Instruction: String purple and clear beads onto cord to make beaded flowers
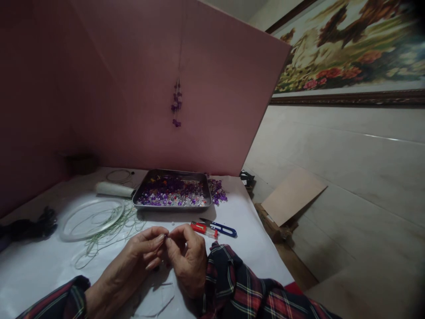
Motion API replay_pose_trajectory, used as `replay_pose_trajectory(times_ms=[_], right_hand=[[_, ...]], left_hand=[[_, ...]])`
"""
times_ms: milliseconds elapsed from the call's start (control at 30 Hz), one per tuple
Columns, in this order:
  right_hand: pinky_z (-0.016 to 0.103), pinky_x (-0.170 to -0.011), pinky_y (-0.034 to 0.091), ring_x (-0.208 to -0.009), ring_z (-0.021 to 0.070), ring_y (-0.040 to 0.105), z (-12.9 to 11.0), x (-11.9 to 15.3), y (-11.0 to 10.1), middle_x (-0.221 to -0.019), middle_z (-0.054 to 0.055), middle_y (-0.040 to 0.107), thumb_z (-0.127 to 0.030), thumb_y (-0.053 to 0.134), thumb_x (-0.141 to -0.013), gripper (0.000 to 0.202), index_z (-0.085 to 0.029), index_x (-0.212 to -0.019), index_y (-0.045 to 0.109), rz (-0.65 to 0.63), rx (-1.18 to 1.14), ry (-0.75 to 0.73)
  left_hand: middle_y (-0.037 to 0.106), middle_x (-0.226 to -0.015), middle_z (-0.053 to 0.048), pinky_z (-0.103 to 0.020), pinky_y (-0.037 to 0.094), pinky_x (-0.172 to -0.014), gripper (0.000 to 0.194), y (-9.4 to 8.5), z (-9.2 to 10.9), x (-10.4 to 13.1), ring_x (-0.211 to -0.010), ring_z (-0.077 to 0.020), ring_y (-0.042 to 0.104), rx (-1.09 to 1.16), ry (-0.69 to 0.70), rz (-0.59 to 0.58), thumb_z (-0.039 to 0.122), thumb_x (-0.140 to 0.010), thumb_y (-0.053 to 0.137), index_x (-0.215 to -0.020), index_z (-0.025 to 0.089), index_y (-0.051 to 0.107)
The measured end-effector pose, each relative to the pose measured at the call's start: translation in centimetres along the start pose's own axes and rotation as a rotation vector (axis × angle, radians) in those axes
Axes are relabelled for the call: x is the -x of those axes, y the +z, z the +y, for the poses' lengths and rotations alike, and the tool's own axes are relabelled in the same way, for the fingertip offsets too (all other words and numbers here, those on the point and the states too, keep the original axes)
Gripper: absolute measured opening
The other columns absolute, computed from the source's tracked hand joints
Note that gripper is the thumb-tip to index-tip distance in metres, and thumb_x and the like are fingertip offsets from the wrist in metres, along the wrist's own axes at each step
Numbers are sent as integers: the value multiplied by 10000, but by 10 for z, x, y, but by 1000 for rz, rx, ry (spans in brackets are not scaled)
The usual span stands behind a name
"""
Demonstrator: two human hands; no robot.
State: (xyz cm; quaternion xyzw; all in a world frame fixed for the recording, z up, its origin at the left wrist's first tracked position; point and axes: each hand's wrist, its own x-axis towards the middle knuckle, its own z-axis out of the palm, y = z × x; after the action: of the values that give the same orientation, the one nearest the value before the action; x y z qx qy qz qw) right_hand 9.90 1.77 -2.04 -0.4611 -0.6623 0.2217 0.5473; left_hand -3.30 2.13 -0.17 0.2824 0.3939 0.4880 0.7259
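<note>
My left hand and my right hand meet fingertip to fingertip above the white table, in front of the bead tray. Between the thumb and forefinger of my left hand is a small dark bead, partly covered by the fingertips. My right thumb and forefinger are pinched together against it; whether they also hold a thread is too small to tell. Just beyond my right hand lie a red lighter and blue thread snips. The metal tray holds purple, clear and a few orange beads.
Green thread lies tangled over a clear ring at the left, near a white spool. Purple beads are heaped right of the tray. A bead strand hangs against the pink panel. Dark material is at far left.
</note>
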Motion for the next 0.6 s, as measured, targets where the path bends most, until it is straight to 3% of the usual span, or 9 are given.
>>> replay_pose_trajectory(times_ms=[367,600], right_hand=[[228,-529,388,-579,137,546,1,-1,-1,-635,14,596,-245,506,-834,151,-161,-753,602,9,-8,-9],[234,-543,390,-598,144,559,5,-5,-1,-640,15,605,-266,451,-893,228,-169,-749,600,55,37,-14]], left_hand=[[575,-673,-9,-179,428,-486,78,0,1,-1,-540,-78,519,8,22,26,110,-689,717,-755,131,680],[652,-723,-36,-165,478,-501,138,1,8,-2,-571,-88,586,-13,99,207,67,-664,715,-755,145,647]])
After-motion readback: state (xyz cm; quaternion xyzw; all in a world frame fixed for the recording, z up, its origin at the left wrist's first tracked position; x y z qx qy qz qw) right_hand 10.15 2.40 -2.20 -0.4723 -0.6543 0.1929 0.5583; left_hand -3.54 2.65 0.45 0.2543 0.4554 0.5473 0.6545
